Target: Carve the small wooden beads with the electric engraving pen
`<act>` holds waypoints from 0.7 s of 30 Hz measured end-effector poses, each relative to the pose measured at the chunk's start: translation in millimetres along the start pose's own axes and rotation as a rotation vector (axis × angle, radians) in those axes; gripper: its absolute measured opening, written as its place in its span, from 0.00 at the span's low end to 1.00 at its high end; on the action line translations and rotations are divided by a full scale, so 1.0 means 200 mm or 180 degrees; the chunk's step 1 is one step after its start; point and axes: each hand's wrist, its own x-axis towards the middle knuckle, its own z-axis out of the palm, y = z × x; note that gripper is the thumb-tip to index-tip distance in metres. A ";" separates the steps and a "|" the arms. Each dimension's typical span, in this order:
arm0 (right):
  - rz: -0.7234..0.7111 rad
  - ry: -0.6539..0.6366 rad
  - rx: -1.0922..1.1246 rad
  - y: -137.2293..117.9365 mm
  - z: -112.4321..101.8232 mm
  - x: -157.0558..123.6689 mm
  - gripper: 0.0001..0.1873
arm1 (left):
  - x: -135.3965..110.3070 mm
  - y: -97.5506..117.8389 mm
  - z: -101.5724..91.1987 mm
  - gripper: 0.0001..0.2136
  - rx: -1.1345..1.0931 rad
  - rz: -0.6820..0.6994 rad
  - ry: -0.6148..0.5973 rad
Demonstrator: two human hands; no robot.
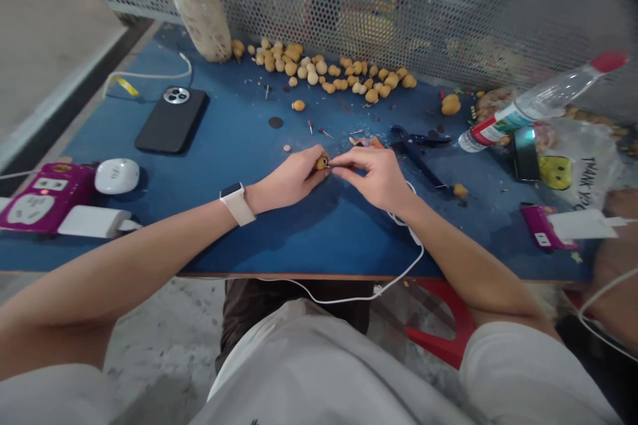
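Observation:
Over the blue table, my left hand (298,176) is closed around a small yellow-brown gourd (321,163) with a dark round opening facing right. My right hand (371,172) pinches something small and thin against that opening; my fingers hide most of it. Just beyond my hands lie a few small thin bits with reddish ends (325,133) and some pale crumbs. A single small gourd (298,105) rests farther up the table. Right of my right hand is a pair of dark blue pliers (421,153).
Many small gourds (312,70) line the perforated metal screen (319,0). At left are a cloudy jar (203,20), black phone (172,121), white earbud case (117,176) and purple power strip (47,196). A plastic bottle (538,103) leans at right. A white cable (349,301) hangs over the front edge.

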 end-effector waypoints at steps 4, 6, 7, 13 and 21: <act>0.0278 0.0275 -0.0576 0.07 -0.09 0.07 0.09 | 0.01 0.04 -0.01 0.05 -0.0094 -0.0148 -0.0119; 0.0604 0.0320 -0.0982 0.19 -0.18 0.17 0.09 | 0.01 0.06 -0.01 0.06 -0.0143 -0.0186 -0.0231; 0.0754 0.0204 -0.1214 0.26 -0.23 0.23 0.09 | 0.02 0.07 -0.02 0.06 -0.0167 -0.0182 -0.0277; 0.1264 -0.0485 -0.1802 0.50 -0.26 0.66 0.13 | 0.02 0.07 -0.01 0.09 -0.0139 -0.0147 -0.0317; 0.2797 -0.0908 -0.1732 0.47 -0.15 0.99 0.09 | 0.02 0.04 0.01 0.10 -0.0133 -0.0031 -0.0312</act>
